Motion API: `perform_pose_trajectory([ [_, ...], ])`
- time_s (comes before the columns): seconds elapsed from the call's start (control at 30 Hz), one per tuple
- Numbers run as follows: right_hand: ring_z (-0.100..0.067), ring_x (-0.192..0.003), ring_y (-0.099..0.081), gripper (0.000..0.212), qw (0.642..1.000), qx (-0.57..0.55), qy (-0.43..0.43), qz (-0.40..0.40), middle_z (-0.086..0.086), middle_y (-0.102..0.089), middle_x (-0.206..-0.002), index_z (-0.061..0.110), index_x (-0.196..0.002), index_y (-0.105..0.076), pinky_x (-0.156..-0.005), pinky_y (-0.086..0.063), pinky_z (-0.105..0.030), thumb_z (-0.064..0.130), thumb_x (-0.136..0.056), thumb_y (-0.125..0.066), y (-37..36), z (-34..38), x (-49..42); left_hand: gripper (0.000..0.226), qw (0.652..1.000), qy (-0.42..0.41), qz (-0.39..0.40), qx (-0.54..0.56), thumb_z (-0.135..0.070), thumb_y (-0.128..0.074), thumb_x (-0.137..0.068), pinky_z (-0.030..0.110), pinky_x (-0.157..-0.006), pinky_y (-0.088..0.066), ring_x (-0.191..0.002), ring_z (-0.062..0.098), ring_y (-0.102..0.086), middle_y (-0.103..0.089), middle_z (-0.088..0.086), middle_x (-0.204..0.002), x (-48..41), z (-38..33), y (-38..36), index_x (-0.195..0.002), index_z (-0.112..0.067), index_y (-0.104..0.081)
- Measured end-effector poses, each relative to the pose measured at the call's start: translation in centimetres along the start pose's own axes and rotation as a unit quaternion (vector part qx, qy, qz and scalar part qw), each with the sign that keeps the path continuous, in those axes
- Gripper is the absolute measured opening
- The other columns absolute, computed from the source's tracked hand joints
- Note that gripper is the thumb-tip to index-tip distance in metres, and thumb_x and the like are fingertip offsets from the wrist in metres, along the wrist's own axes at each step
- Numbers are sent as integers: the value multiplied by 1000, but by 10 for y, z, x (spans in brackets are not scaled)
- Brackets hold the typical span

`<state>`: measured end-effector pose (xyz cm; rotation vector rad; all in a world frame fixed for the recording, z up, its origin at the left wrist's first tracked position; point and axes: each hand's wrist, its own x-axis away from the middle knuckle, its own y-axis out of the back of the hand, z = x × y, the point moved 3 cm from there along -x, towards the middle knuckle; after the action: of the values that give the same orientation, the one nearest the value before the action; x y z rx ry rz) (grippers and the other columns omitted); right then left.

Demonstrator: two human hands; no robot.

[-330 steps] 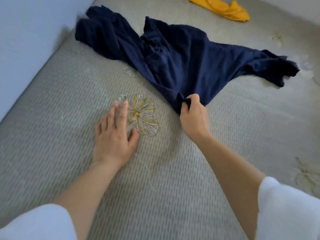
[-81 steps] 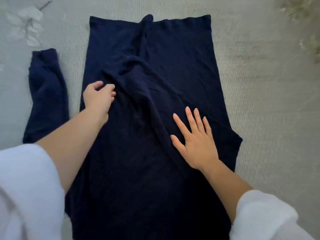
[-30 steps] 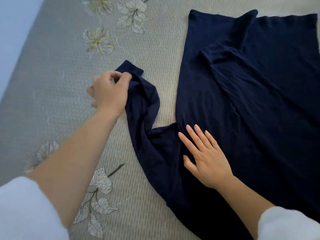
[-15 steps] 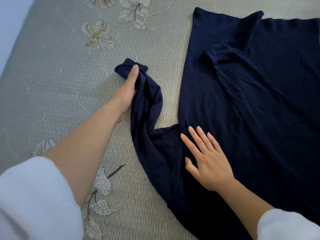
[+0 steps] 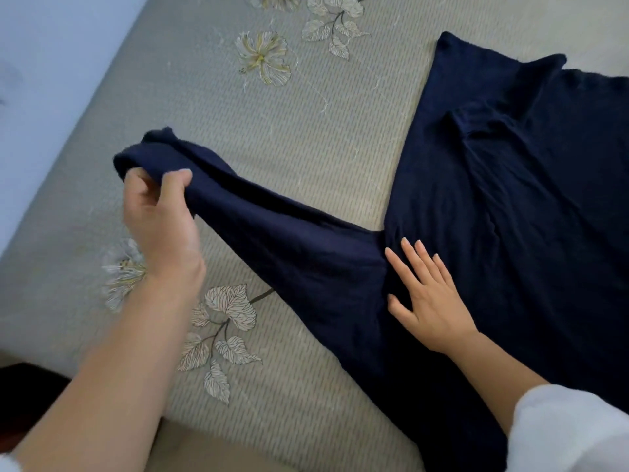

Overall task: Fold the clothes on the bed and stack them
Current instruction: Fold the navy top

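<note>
Navy top (image 5: 510, 216) lies flat on the bed (image 5: 306, 131). My left hand (image 5: 160, 212) pinches the sleeve (image 5: 272, 226) end; my right hand (image 5: 429, 294) presses flat beside it. I should lay the sleeve across smoothly.

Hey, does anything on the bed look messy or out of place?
Nothing spilled or damaged. The navy garment isn't flat yet: a diagonal ridge crosses its body, and the left hand holds one sleeve stretched sideways over the bedspread.
</note>
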<state>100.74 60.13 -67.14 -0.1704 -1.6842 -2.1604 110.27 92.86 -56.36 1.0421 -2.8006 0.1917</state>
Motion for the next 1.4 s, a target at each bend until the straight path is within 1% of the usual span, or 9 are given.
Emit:
perform_pose_trajectory([
  [0.27,-20,-149,7,76,999,-11,37,-30,-5,6,-161,24,-154,-5,-120,5,-36,50,-90,-37,-6,46,17,17,936,334,-63,92,-22,-54,-95,26,-88,-48,-98,11,-59,-60,-2,-121,-11,79,63,-112,-19,-54],
  [0.4,-24,-149,-5,86,993,-2,116,21,-8,-7,-161,15,-153,-18,-118,-5,-38,61,-85,-45,-29,65,49,26,940,336,-46,50,-24,-67,-89,28,-56,-57,-85,12,-68,-68,1,-105,-32,73,56,-113,-16,-61],
  [0.63,-18,-130,-48,50,977,-5,212,12,-4,-56,-136,10,-124,-65,-112,-32,-35,27,-78,-72,-21,70,71,74,957,184,-168,-150,-35,-72,-78,22,-72,-54,-107,13,-59,-52,-3,-133,-51,53,58,-142,-13,-40],
  [0.73,-12,-141,-32,45,966,-131,215,55,-1,-44,-146,10,-134,-55,-117,-17,-25,24,-91,-51,-5,65,62,79,953,96,-186,-218,-44,-67,-75,31,-99,-46,-117,14,-53,-48,-1,-139,-37,39,34,-142,-15,-38],
  [0.87,7,-137,-24,48,960,-276,26,-31,20,-33,-147,24,-141,-46,-112,-20,-16,28,-93,-43,17,24,64,44,966,-87,-46,-239,-36,-62,-86,12,-88,-44,-103,7,-56,-57,-8,-107,12,12,-51,-120,-10,-52],
  [0.97,9,-113,-50,28,884,-412,-168,-141,23,-57,-122,31,-114,-61,-99,-40,-18,15,-94,-50,23,-22,75,28,949,-213,92,-212,-26,-56,-92,13,-77,-44,-87,7,-55,-57,-3,-97,71,-3,-136,-109,-3,-56],
  [1.1,-14,-93,-67,23,723,-571,-320,-222,0,-71,-97,21,-94,-68,-79,-50,-26,9,-94,-48,30,-82,88,33,835,-336,320,-297,-29,-57,-88,32,-98,-39,-107,26,-52,-59,9,-111,180,15,-238,-110,-4,-57],
  [1.23,-24,-92,-70,18,575,-661,-405,-261,-12,-70,-101,12,-102,-63,-78,-54,-30,10,-94,-47,48,-138,90,76,614,-199,524,-555,-56,-48,-87,56,-114,9,-143,29,24,10,3,-160,250,101,-233,-149,-22,-20],
  [1.4,-23,-98,-67,41,579,-658,-413,-248,-13,-64,-111,4,-123,-54,-76,-54,-30,20,-88,-64,63,-184,79,84,542,-265,482,-635,-66,-32,-86,48,-113,15,-140,22,34,29,2,-156,231,154,-152,-152,-32,8],
])
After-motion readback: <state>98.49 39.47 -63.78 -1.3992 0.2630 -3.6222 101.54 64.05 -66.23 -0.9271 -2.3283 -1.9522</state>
